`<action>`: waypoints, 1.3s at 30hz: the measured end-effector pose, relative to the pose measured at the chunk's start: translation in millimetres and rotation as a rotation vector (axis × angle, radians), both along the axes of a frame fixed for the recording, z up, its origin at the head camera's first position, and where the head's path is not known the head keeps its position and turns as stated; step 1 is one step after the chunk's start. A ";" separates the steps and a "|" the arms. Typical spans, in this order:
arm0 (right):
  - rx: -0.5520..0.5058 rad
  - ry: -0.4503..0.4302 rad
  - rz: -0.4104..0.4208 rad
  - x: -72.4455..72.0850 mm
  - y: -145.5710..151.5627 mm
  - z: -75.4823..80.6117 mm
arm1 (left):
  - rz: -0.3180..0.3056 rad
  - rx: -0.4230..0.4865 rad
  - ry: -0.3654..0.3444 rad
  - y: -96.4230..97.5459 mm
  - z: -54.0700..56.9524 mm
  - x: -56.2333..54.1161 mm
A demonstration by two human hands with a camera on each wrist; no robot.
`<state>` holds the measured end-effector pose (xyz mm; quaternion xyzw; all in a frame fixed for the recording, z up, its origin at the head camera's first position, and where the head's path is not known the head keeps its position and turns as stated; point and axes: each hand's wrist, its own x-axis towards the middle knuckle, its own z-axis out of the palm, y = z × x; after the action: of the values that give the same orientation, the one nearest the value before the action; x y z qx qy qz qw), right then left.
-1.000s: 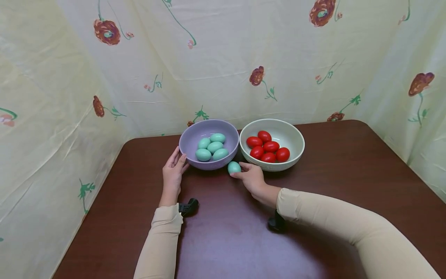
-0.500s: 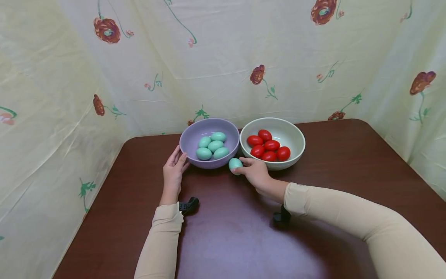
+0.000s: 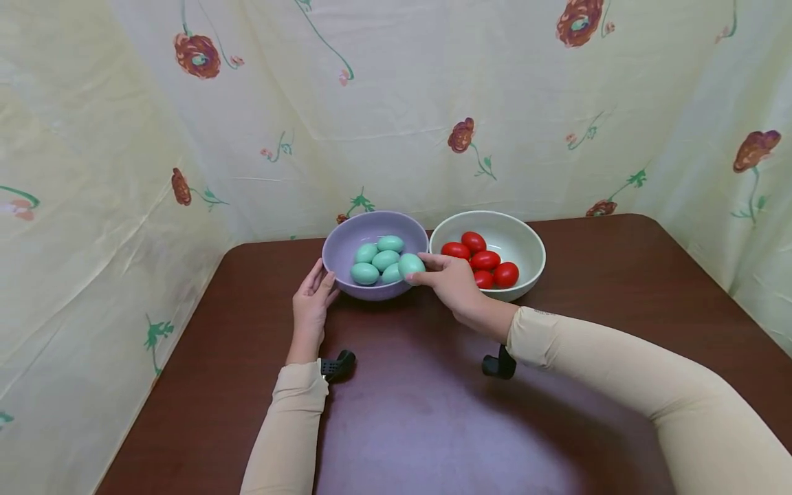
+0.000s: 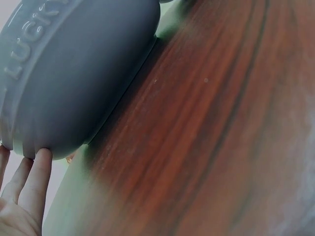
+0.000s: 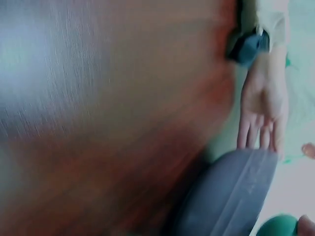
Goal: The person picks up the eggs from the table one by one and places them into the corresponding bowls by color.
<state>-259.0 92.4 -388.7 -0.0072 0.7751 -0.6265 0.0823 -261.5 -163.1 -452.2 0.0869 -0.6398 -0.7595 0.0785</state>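
Note:
My right hand (image 3: 459, 289) pinches a light green egg (image 3: 411, 265) between thumb and fingers, over the right front rim of the purple bowl (image 3: 337, 256). Inside that bowl lie several more green eggs (image 3: 365, 273). At the bowl's left side, my left hand (image 3: 309, 306) touches the outer wall, with the thumb near the rim. Its straight fingers (image 4: 35, 183) rest against the bowl in the left wrist view. In the right wrist view the held green egg (image 5: 278, 226) shows at the bottom edge beside the bowl's raised rim band.
A white bowl (image 3: 522, 254) with several red eggs (image 3: 485, 260) stands right beside the purple one, partly behind my right hand. Both stand at the far edge of the dark wooden table (image 3: 396, 399). A flowered cloth (image 3: 396, 103) hangs behind.
My right hand has lifted the green egg from low in front of the two bowls up over the purple bowl's rim. My left hand stays at the bowl's side.

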 end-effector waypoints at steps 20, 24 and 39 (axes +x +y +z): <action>0.278 0.042 0.348 -50.6 -40.6 5.6 | 0.016 -0.007 0.041 -6.4 -26.0 -12.5; 0.349 0.096 0.413 -56.5 -47.7 7.5 | 0.013 -0.003 0.060 -5.4 -26.4 -14.3; 0.369 0.112 0.454 -69.5 -57.7 -4.8 | 0.019 -0.012 0.064 -5.8 -26.8 -14.3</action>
<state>-328.5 34.7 -393.5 -0.2001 0.8576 -0.4393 0.1773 -275.7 -168.8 -479.0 0.0680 -0.6405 -0.7575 0.1066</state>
